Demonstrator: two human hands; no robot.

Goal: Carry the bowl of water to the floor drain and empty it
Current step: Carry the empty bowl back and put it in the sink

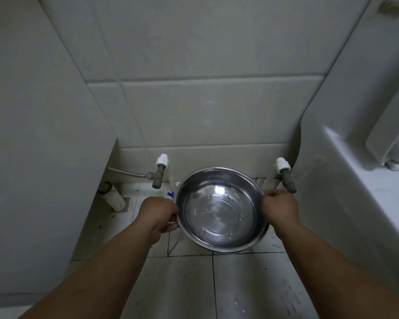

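A round stainless steel bowl (219,209) with shallow clear water in it hangs level above the tiled floor, between two wall valves. My left hand (158,215) grips its left rim and my right hand (279,207) grips its right rim. Below the bowl the floor tiles slope in with diagonal cuts. The floor drain itself is hidden under the bowl, if it is there at all.
A brass valve (158,174) with a braided hose sticks out of the back wall at the left and a second valve (286,176) at the right. A white pipe (113,196) rises from the floor at left. A white appliance (359,192) flanks the right side, a grey panel the left.
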